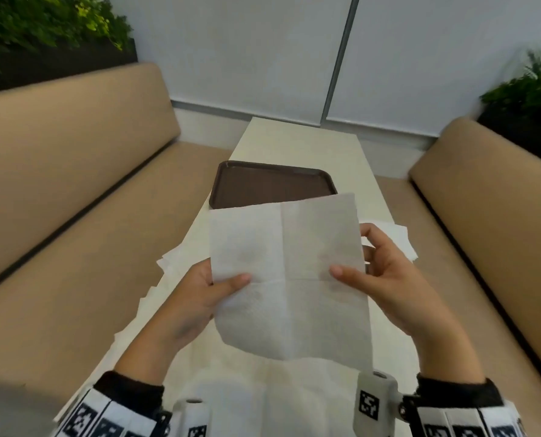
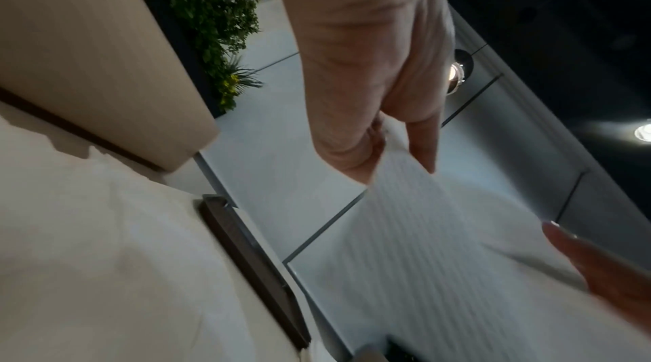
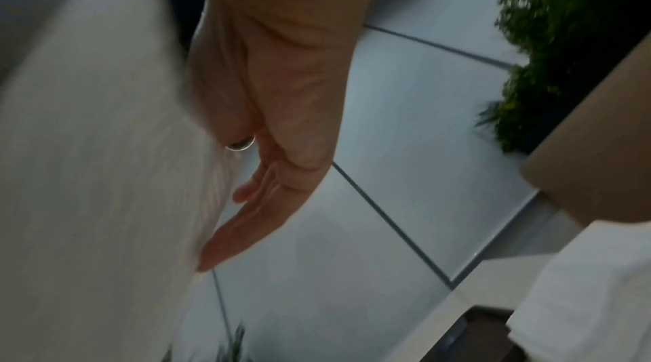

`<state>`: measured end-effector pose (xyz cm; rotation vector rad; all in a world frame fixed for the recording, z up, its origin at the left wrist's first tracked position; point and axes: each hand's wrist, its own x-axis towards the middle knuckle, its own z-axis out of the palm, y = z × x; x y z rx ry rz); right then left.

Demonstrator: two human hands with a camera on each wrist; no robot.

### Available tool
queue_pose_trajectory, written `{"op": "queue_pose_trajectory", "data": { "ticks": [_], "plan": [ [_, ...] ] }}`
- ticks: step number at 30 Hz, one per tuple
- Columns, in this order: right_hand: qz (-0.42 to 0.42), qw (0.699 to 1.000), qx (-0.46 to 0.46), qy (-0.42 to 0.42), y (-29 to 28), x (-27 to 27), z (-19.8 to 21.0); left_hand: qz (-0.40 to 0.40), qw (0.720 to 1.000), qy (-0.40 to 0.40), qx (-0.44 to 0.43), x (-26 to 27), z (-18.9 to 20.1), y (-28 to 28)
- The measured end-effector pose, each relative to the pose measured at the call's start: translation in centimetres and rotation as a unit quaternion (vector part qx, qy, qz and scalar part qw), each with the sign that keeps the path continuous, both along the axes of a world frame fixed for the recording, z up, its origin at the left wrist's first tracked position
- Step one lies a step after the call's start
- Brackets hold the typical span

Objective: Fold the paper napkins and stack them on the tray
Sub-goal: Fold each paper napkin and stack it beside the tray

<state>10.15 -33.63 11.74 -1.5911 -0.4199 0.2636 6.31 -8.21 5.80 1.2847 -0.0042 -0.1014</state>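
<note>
Thumbs of left hand (image 1: 200, 288) and right hand (image 1: 385, 279) pinched the unfolded napkin (image 1: 289, 279); folding along its centre crease, edges matched, seemed best.

The napkin (image 1: 289, 279) is white with a faint embossed ribbing and crossed fold creases; more white napkins (image 1: 174, 263) lie under it. Just beyond the napkin, the tray (image 1: 272, 184) is dark brown on a cream-white table (image 1: 304, 143). Flanking the tray, tan benches (image 1: 74, 159) with dark seams, green plants (image 1: 42, 23) above
</note>
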Motion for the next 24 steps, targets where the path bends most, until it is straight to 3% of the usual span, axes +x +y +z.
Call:
{"op": "queue_pose_trajectory", "data": {
  "ticks": [9, 15, 20, 24],
  "plan": [
    [-0.012, 0.998, -0.062, -0.006, -3.9, -0.7, -1.8, -0.069, 0.996, -0.046, 0.041, 0.1, 1.5, -0.1],
    [-0.047, 0.996, -0.053, -0.054, -3.9, -0.8, -1.7, -0.030, 0.987, -0.108, 0.118, 0.3, 2.8, -0.2],
    [-0.066, 0.997, -0.007, -0.035, -4.4, -0.3, -2.1, -0.076, 0.987, -0.058, 0.133, 0.6, 2.9, -0.1],
    [-0.071, 0.997, 0.011, -0.041, -5.0, -0.1, -2.4, -0.060, 0.987, -0.044, 0.145, 0.7, 2.9, -0.1]
  ]
}}
